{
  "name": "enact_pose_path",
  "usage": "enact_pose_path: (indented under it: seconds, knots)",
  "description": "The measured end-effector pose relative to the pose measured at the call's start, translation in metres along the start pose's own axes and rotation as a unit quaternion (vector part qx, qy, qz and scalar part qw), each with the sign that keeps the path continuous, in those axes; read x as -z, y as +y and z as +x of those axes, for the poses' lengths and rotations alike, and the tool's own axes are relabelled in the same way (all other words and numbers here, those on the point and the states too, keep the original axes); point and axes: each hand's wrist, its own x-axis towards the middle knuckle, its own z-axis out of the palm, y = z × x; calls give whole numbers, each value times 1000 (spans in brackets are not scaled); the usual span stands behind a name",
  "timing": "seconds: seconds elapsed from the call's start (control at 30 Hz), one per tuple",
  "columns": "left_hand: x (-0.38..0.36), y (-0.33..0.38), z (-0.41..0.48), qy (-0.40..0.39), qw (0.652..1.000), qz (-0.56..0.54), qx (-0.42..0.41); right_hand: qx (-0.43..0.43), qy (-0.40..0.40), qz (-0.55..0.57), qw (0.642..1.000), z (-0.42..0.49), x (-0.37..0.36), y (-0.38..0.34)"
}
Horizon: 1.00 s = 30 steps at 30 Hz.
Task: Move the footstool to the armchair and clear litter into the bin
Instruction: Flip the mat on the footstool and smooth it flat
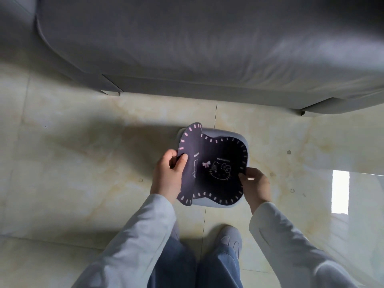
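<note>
Between the person's hands, a pale footstool sits near the grey armchair; the left hand pinches its dark cover's lifted flap, the right hand its opposite edge; smoothing evenly would seat it best.

I see a glossy, polished marble-look tile floor that mirrors the window light. The armchair looks like matt grey woven cloth, slightly creased. The dark mat seems soft, matt fabric over a smooth pale plastic footstool.
</note>
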Motion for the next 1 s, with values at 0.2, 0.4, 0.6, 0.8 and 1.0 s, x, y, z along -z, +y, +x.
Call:
enact_pose_path:
  seconds: [0.2, 0.4, 0.6, 0.8, 1.0]
  knots:
    - [22, -8, 18, 36, 996, 82, 5, 12, 68, 54, 996, 8, 38, 13]
    - [13, -50, 43, 82, 989, 117, 38, 37, 63, 76, 994, 33, 25, 31]
    - [0, -81, 53, 92, 988, 118, 42, 61, 110, 64, 990, 51, 6, 46]
    - [-2, -89, 56, 80, 989, 114, 52, 57, 145, 67, 986, 55, 3, 51]
    - [-5, -84, 54, 86, 987, 125, 58, 55, 163, 33, 984, 62, -3, 55]
